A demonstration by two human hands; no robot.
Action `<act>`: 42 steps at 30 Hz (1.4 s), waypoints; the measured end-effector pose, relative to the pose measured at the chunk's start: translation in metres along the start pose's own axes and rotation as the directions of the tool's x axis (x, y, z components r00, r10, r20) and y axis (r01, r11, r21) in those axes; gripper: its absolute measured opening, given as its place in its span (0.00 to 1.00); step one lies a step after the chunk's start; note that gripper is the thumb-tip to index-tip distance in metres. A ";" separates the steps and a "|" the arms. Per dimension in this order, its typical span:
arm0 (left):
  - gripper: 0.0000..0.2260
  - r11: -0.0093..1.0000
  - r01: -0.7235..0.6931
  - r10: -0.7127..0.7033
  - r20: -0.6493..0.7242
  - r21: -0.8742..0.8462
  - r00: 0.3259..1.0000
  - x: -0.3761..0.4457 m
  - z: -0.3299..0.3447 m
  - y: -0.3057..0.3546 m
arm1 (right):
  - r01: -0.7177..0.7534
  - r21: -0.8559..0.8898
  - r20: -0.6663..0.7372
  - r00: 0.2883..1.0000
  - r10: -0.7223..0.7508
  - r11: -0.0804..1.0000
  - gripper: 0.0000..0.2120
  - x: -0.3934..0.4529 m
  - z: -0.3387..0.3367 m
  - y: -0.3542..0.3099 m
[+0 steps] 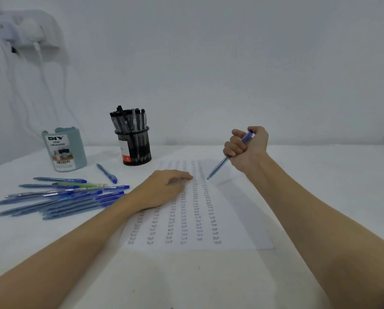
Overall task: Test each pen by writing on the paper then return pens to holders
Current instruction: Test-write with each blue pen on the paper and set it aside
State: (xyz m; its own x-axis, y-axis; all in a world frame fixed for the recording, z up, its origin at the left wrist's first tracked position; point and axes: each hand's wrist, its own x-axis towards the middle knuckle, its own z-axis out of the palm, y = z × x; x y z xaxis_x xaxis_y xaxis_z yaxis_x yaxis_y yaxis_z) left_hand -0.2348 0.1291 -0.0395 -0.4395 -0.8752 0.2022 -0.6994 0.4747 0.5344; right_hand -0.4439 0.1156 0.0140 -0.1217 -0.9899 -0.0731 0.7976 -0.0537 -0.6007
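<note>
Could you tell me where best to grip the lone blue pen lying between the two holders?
Pinch the lone blue pen mid-barrel from above, fingers across its length. It lies flat and apart from the pile, so both sides look free.

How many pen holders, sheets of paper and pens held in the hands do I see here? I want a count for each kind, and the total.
Pen holders: 2, the black mesh holder full of black pens and the grey-green holder.
Sheets of paper: 1.
Pens held in hands: 1, the blue pen in the right hand.
Total: 4.
The loose blue pens on the table overlap too much to count.
</note>
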 end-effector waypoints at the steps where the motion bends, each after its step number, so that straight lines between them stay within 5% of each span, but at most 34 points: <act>1: 0.15 1.000 -0.002 0.002 0.005 -0.014 1.000 0.000 0.001 -0.002 | 0.006 -0.008 -0.015 1.000 -0.006 1.000 0.14 0.002 -0.003 0.003; 9: 0.16 0.997 -0.028 0.028 0.004 -0.076 1.000 0.000 0.004 -0.007 | 0.048 -0.025 -0.077 0.996 -0.050 0.999 0.22 0.010 -0.012 0.016; 12: 0.16 0.998 -0.034 0.035 0.030 -0.054 0.999 0.002 0.004 -0.008 | 0.085 -0.063 -0.110 0.990 -0.091 0.994 0.12 0.006 -0.015 0.017; 15: 0.16 0.997 -0.076 0.074 0.053 0.025 0.996 0.006 0.005 -0.009 | 0.051 -0.100 -0.030 0.998 -0.054 0.994 0.20 0.004 -0.021 0.012; 19: 0.19 0.971 -0.121 0.089 0.158 0.208 0.984 0.015 0.005 -0.006 | 0.047 -0.402 -0.040 0.997 -0.069 0.914 0.29 -0.001 -0.030 0.004; 25: 0.20 0.977 -0.142 0.128 0.097 0.158 0.987 0.014 0.002 -0.009 | 0.049 -0.632 -0.148 0.972 -0.183 0.773 0.06 0.000 -0.027 0.023; 30: 0.13 0.957 -0.217 0.224 -0.016 0.192 0.974 0.005 0.000 -0.009 | 0.072 -0.674 -0.111 0.974 -0.198 0.735 0.03 -0.004 -0.020 0.030; 35: 0.06 0.986 -0.162 0.156 0.132 0.038 0.979 0.001 -0.004 -0.007 | 0.116 -0.763 -0.045 0.972 -0.230 0.636 0.05 0.002 -0.021 0.038; 42: 0.23 0.969 -0.119 0.090 0.139 0.215 0.986 0.003 -0.010 -0.003 | 0.031 -0.875 -0.020 0.995 -0.101 0.483 0.13 0.008 0.002 0.018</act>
State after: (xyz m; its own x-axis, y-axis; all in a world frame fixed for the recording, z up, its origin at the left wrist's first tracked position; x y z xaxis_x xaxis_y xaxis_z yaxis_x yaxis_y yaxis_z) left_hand -0.2281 0.1236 -0.0322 -0.5748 -0.8073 0.1338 -0.7469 0.5844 0.3172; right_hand -0.4292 0.1060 0.0037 -0.2136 -0.9765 -0.0282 -0.1355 0.0582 -0.9891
